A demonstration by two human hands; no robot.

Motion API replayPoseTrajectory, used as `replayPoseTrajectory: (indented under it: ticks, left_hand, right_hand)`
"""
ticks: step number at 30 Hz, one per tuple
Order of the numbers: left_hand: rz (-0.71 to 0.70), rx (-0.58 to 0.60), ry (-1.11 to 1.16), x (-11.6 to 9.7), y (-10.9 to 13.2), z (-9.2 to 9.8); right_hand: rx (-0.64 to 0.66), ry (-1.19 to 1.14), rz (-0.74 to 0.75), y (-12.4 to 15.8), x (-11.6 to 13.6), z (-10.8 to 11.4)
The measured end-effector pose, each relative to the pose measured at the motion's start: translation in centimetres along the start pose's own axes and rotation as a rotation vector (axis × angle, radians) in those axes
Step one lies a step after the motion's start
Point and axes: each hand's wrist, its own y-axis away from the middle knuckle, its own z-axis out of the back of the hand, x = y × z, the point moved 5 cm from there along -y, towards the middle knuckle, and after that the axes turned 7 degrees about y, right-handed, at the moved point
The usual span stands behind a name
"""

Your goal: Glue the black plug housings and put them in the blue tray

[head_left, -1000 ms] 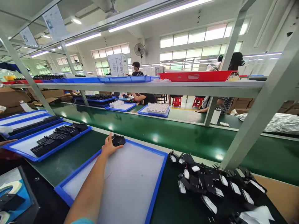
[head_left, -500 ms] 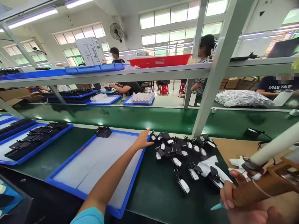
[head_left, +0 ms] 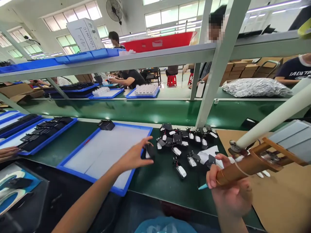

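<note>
My left hand is curled around a small black plastic device, held between thumb and fingers just past the right rim of a blue tray with a white lining. One black case sits in that tray's far left corner. My right hand grips a brown-barrelled dispensing gun whose blue nozzle points left and down over the green bench. Between my hands lie several black devices with white parts, some heaped together farther back.
Another tray at left holds a row of black cases, with a co-worker's hand at its edge. A metal post and shelf stand ahead. Cardboard covers the bench at right. White trays of parts lie across the green belt.
My left hand has come back toward me from the heap and now has a black device in its fingers. The dispensing gun has shifted left in view, and the camera has tilted down.
</note>
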Motion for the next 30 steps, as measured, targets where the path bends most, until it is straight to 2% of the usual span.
replayPoseTrajectory:
  ticks: [2, 4, 6, 7, 10, 13, 18, 20, 22, 26, 30]
  left_hand:
    - [0.007, 0.143, 0.056, -1.2, 2.6, -3.2]
    - [-0.009, 0.288, 0.102, -1.8, 4.2, -6.1]
    - [-0.043, 0.358, 0.14, -1.9, 4.9, -8.0]
    - [-0.06, 0.355, 0.154, -1.9, 5.1, -8.6]
    - [-0.077, 0.251, 0.188, -1.5, 5.2, -9.6]
    - [-0.038, 0.074, 0.278, -0.7, 5.4, -10.3]
    - [0.108, -0.197, 0.651, 2.0, 5.4, -11.2]
    - [0.147, -0.283, 0.716, 2.8, 5.6, -11.4]
    - [0.137, -0.342, 0.636, 2.8, 5.9, -11.6]
    - [0.0, -0.339, 0.349, 1.5, 6.8, -12.8]
    - [0.055, -0.373, 0.166, 0.8, 6.9, -13.6]
  right_hand:
    - [0.02, -0.017, -0.001, 0.0, 0.0, -0.5]
    - [0.041, -0.025, 0.0, 0.0, -0.1, -0.8]
    - [0.052, -0.022, 0.002, -0.1, -0.3, -1.1]
    - [0.053, -0.018, -0.001, -0.1, -0.4, -1.2]
    - [0.034, -0.017, -0.013, -0.2, -0.6, -1.4]
    - [0.014, -0.028, -0.014, -0.3, -0.5, -2.0]
    - [0.023, -0.053, -0.042, -0.6, -0.9, -3.5]
    - [0.008, -0.054, -0.068, -0.7, -1.2, -4.1]
    - [-0.007, -0.049, -0.093, -0.9, -1.5, -4.6]
    - [-0.01, -0.054, -0.117, -1.1, -2.0, -5.8]
    - [-0.012, -0.084, -0.123, -1.2, -2.2, -6.9]
